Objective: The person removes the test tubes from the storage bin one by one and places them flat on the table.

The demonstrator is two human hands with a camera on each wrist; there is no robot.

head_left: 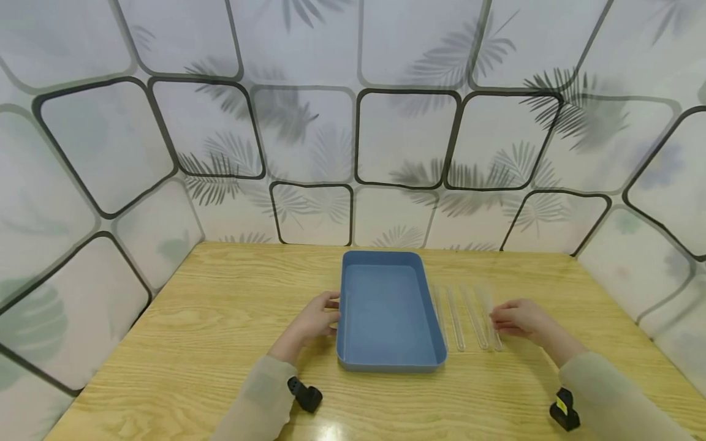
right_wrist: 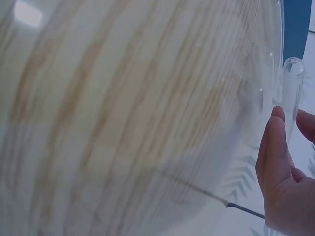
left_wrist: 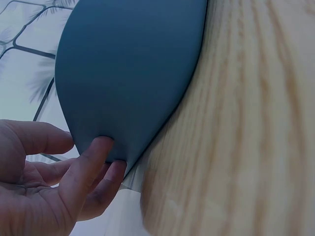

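Note:
A blue rectangular tray (head_left: 386,312) lies on the wooden table with its open side up. My left hand (head_left: 316,317) is at its left wall; in the left wrist view the fingertips (left_wrist: 104,142) touch the outside of that wall, one finger near the rim. To the right of the tray, several clear test tubes (head_left: 456,318) lie side by side, rounded ends toward me. My right hand (head_left: 518,320) pinches the rightmost test tube (right_wrist: 294,83) between thumb and fingers, its rounded end sticking out past the fingertips.
The wooden table (head_left: 220,331) reaches back to a pale curtain (head_left: 309,141) with leaf and grid patterns, which also encloses both sides. The tubes' row runs close along the tray's right wall. Black devices (head_left: 305,395) are worn at both wrists.

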